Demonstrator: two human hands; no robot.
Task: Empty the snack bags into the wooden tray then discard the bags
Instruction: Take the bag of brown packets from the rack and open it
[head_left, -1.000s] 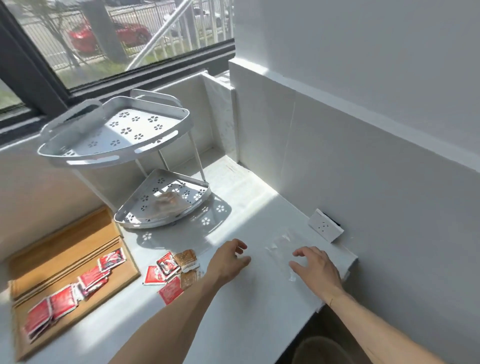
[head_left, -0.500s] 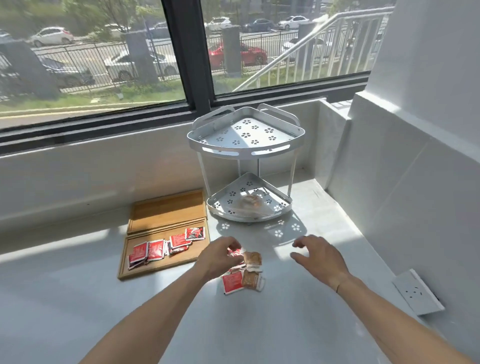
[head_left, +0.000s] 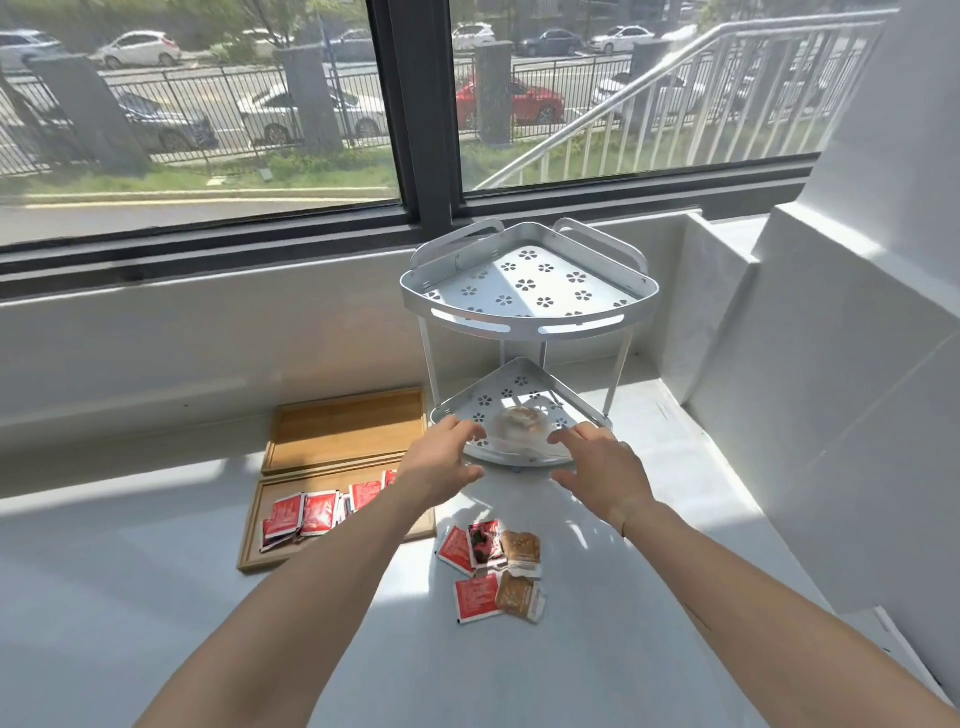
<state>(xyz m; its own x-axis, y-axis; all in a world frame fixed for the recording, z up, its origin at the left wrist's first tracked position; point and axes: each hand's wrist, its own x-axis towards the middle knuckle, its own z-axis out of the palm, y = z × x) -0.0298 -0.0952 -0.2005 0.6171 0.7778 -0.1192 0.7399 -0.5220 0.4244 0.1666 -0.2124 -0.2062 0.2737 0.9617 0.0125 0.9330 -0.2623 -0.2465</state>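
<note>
With fingers spread and holding nothing, the left hand (head_left: 441, 460) and right hand (head_left: 597, 467) flank the clear snack bag (head_left: 519, 431) on the corner rack's lower shelf (head_left: 519, 382), which is best lifted level from both sides toward the wooden tray (head_left: 332, 452).

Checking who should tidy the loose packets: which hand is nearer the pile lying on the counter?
Left, narrowly. The left hand hovers above and just left of the loose packets; the right hand sits farther up and right, by the rack's lower shelf.
</note>
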